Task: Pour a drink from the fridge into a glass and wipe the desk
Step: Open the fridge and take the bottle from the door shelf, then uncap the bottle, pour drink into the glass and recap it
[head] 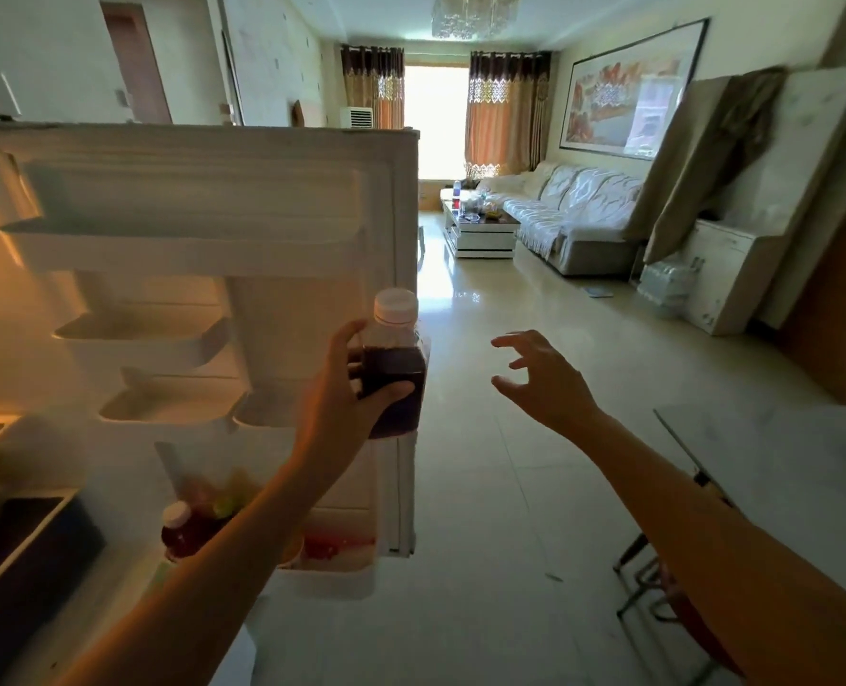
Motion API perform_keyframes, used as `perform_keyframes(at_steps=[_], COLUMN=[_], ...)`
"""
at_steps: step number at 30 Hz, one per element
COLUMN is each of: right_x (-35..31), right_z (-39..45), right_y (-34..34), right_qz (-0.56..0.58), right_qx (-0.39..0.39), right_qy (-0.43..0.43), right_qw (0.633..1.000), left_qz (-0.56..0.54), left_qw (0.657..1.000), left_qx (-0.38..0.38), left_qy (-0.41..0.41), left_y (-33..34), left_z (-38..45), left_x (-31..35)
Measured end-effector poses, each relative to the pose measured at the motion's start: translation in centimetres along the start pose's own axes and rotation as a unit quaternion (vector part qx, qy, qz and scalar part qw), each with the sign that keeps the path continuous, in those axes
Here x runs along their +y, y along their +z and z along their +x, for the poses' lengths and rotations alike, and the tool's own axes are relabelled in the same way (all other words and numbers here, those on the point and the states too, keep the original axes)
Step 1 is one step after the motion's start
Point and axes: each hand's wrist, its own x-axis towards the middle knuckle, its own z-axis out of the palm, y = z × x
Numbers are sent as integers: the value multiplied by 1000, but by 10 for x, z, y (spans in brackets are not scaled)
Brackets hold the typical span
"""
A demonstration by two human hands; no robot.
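Two hands up before the open fridge door point(203, 200). At lower left, a second capped bottle point(179, 532) sits in the bottom door shelf. Left hand point(344, 388) wraps the dark drink bottle point(395, 368), upright, cap on, presumably to carry it. Right hand point(542, 376) is empty, fingers spread and curled, likely reaching for the door. Desk corner point(777, 453) at right. No label legible.

Home interior | open fridge door point(203, 230) standing at 9 o'clock | covered sofa point(574, 210), curtains point(505, 111), framed painting point(629, 91) showing at 1 o'clock
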Motion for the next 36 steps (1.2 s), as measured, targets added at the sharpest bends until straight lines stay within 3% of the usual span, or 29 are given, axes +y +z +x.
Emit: perform_keyframes(at_steps=[9,17,27,36], right_x=[64,110,189,247], right_z=[-94,-122,-26,115], right_y=[-95,-108,-68,-29], right_qz=[-23,-84,-137,-196], right_qx=[-30,-78,-153,-162], right_qy=[61,84,51,-17], right_qw=[997,990,977,967], left_qz=[-1,15,28,36], left_qw=[998,996,996,994], left_qx=[-49,-50,-13,38], left_qy=[-50,-76,-86,-96], left_y=[97,164,244,280], left_z=[-61,-50,56,170], left_x=[33,24,-55,-124])
